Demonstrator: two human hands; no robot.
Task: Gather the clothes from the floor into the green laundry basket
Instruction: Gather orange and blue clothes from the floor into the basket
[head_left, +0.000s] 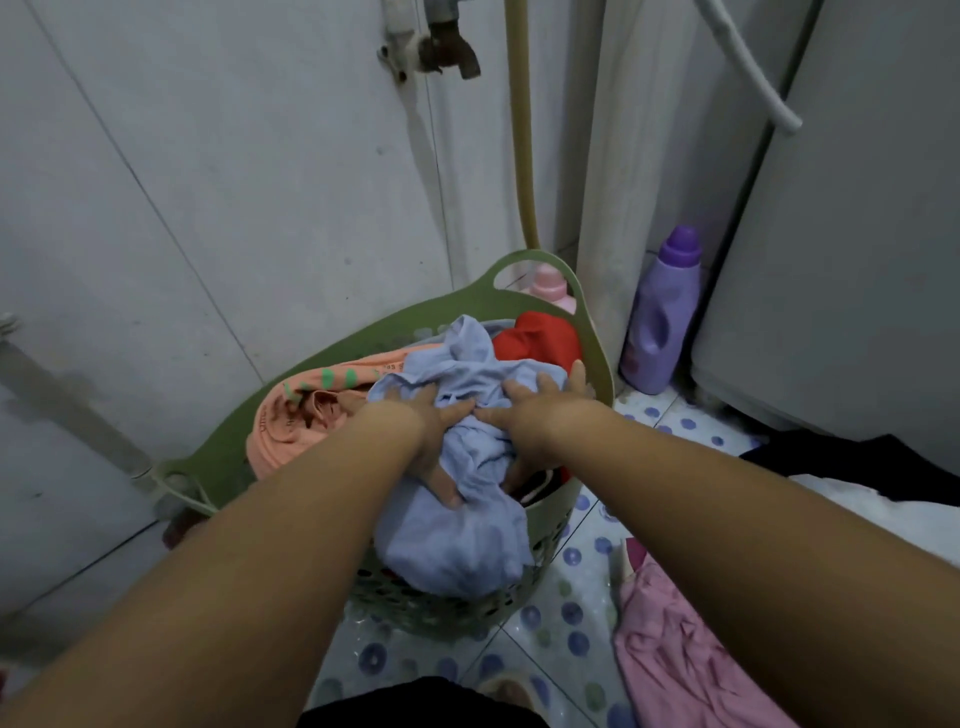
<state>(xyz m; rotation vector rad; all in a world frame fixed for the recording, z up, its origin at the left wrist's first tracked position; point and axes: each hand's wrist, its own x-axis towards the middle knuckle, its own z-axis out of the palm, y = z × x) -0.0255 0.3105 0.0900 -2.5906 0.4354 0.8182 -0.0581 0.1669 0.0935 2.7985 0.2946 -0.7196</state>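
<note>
I see both hands down on the blue cloth (467, 467) heaped in the basket (415, 322), which stands on the floor (571, 618) at about 12 o'clock from me, against the wall (208, 182). My left hand (434, 431) lies on the cloth's 9 o'clock side, fingers spread and pushing into the folds. My right hand (535, 410) lies at its 2 o'clock side, fingers splayed flat over the fabric, fingertips near the far rim. Part of the cloth spills over the near rim at 6 o'clock. An orange garment (291, 410) fills the basket at 9 o'clock and a red one (540, 338) sits at 1 o'clock. A pink garment (675, 654) lies on the floor at 4 o'clock, dark clothing (857, 462) at 3 o'clock. A purple bottle (660, 317) stands at 2 o'clock beside the washer (841, 260); a pink bottle (550, 286) shows behind the basket handle.
</note>
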